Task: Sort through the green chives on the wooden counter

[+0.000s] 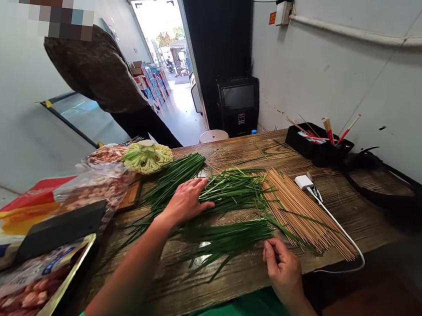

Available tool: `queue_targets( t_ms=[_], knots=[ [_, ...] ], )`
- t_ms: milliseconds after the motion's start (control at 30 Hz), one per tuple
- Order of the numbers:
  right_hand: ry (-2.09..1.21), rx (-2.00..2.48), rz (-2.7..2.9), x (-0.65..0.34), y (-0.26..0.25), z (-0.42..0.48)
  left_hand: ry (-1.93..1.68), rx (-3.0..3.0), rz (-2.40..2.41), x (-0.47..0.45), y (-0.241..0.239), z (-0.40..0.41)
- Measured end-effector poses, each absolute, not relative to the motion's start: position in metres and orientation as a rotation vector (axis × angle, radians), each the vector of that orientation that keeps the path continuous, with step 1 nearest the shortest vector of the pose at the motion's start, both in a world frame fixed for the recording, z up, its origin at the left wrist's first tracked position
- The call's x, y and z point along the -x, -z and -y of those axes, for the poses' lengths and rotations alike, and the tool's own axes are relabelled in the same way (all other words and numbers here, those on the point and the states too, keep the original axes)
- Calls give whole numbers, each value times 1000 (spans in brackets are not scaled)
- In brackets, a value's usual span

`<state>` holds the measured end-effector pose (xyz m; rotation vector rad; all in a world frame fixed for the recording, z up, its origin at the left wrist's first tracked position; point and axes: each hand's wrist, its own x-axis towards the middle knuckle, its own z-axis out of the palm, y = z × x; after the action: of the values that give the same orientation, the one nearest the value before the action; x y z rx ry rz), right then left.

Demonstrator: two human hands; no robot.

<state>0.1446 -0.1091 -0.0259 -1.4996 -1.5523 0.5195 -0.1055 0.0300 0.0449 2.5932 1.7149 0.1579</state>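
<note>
My left hand (187, 201) is open, its fingers spread over loose green chives (230, 187) in the middle of the wooden table. Thumb and fingertips of my right hand (283, 267) are pinched together at the right end of a nearer bunch of chives (234, 238). Whether a thin stick is also between those fingers, I cannot tell. Many bamboo skewers (304, 208) lie side by side, just beyond my right hand, with a few chive leaves across them. Another thick bunch of chives (177, 177) rests behind my left hand.
At left are a cauliflower (147, 156), bagged meat (98, 186), a dark cleaver-like blade (62, 233) and a meat packet (31, 285). A white charger (304, 182) with its cable, and a black box (303, 140) are on the right. A person (92, 70) stands beyond the table.
</note>
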Motion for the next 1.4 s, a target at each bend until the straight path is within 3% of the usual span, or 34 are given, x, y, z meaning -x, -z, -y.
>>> queue_targets(
  t_ms=[367, 600, 900, 967, 1200, 1333, 1400],
  knots=[
    [-513, 1526, 1559, -144, 25, 107, 383, -2550, -1833, 103, -38, -45],
    [-487, 1534, 1580, -145, 28, 106, 170, -2421, -1743, 109, -81, -67],
    [-523, 1504, 1547, -146, 31, 105, -354, -2073, -1363, 110, -138, -74],
    [-519, 1512, 1555, -146, 31, 105, -286, -2132, -1377, 108, -134, -72],
    [-551, 1528, 1553, -146, 29, 106, 493, -2402, -1721, 118, -90, -56],
    [-548, 1553, 1541, -146, 28, 106, 304, -2478, -1901, 106, -89, -48],
    [-535, 1550, 1536, -146, 29, 106, 99, -2580, -1756, 93, -88, -47]
  ],
)
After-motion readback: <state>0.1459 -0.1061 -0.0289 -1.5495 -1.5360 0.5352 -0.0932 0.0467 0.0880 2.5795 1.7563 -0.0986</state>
